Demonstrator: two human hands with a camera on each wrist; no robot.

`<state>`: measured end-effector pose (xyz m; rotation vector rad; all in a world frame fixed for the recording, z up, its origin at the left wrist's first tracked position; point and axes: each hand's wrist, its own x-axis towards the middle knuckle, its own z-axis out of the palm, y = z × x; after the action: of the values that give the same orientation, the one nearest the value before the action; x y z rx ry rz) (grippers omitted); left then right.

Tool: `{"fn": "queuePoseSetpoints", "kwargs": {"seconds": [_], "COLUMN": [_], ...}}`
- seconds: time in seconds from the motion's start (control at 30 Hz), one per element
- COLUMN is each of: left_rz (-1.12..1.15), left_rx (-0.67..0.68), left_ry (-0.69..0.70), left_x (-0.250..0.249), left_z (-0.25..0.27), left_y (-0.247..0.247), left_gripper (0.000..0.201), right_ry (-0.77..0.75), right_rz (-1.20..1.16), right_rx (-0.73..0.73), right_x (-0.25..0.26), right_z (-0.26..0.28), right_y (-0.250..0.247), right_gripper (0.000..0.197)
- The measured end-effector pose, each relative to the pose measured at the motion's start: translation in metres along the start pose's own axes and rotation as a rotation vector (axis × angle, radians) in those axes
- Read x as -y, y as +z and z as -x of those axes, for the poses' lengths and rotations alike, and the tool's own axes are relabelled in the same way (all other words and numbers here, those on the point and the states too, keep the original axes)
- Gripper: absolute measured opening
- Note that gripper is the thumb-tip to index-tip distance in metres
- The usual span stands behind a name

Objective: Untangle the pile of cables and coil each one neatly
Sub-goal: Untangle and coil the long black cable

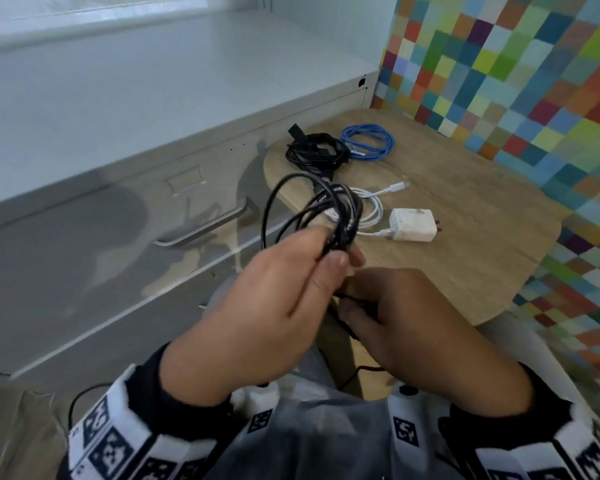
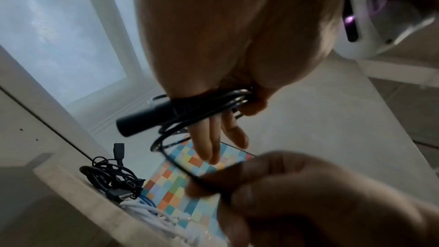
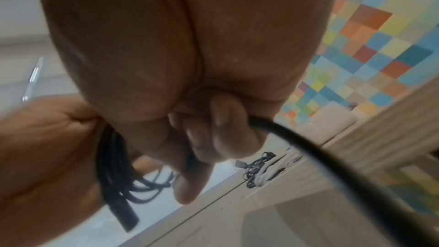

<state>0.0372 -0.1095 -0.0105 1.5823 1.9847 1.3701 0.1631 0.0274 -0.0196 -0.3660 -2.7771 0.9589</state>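
Observation:
Above the near left corner of the wooden table [image 1: 465, 216], my left hand [image 1: 329, 251] pinches a bundle of black cable loops [image 1: 326, 213] between thumb and forefinger. The other fingers [image 2: 206, 144] stick out straight. A black cylindrical plug [image 2: 142, 121] juts from the bundle. Just below, my right hand [image 1: 357, 306] curls its fingers [image 3: 223, 131] round the loose strand of the same black cable [image 3: 297, 142]. On the table lie a coiled black cable [image 1: 312, 150], a coiled blue cable [image 1: 368, 142] and a white cable [image 1: 371, 209] plugged into a white charger [image 1: 413, 225].
A grey metal drawer cabinet [image 1: 84, 254] with a bar handle [image 1: 201, 226] stands close on the left of the table. A surface of coloured squares [image 1: 499, 81] runs along the right. The table's right half is bare wood.

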Motion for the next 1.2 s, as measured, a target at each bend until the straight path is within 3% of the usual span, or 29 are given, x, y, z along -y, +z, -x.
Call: {"fn": "queuePoseSetpoints", "kwargs": {"seconds": [0.1,0.17,0.27,0.33,0.47,0.53,0.67,0.8,0.97,1.03,1.13,1.2], "left_rz": [-0.168,-0.228,-0.238,-0.284,-0.328,-0.102,0.763,1.308,1.644,1.608,1.190,0.976], "left_rx": [0.060,0.052,0.052,0.077,0.198,0.235,0.089,0.103,0.027,-0.053,-0.254,-0.300], "left_ry": [0.010,-0.006,-0.046,-0.082,-0.192,-0.295,-0.439,-0.323,-0.043,-0.017,-0.140,-0.139], "left_x": [-0.006,-0.004,-0.002,0.000,0.005,0.013,0.025,0.027,0.026,0.024,0.016,0.011], "left_z": [0.000,0.000,0.000,0.000,-0.003,-0.005,-0.005,-0.006,-0.007,-0.007,-0.009,-0.010], "left_y": [0.005,0.005,0.001,0.000,-0.012,-0.020,-0.034,-0.050,-0.065,-0.073,-0.069,-0.055], "left_gripper": [0.022,0.026,0.025,0.027,0.040,0.051,0.042,0.040,0.037,0.037,0.039,0.044], "right_ry": [-0.099,-0.050,0.039,0.044,0.057,0.057,0.069,0.142,0.265,0.301,0.274,0.243], "right_rz": [-0.078,-0.195,-0.419,-0.426,-0.342,-0.330,-0.430,-0.536,-0.470,-0.447,-0.298,-0.195], "right_rx": [-0.054,-0.126,-0.201,-0.199,-0.209,-0.254,-0.464,-0.592,-0.499,-0.461,-0.408,-0.327], "right_x": [0.013,0.015,0.015,0.015,0.008,0.005,-0.010,-0.026,-0.040,-0.044,-0.041,-0.033], "right_z": [0.002,0.004,0.005,0.005,0.011,0.013,0.009,0.004,0.002,0.003,0.003,0.002], "right_y": [-0.002,-0.001,-0.008,-0.015,-0.030,-0.035,-0.041,-0.039,-0.021,-0.018,-0.015,-0.011], "right_gripper": [0.048,0.050,0.031,0.022,0.027,0.028,0.014,0.014,0.012,0.017,0.017,0.012]}}
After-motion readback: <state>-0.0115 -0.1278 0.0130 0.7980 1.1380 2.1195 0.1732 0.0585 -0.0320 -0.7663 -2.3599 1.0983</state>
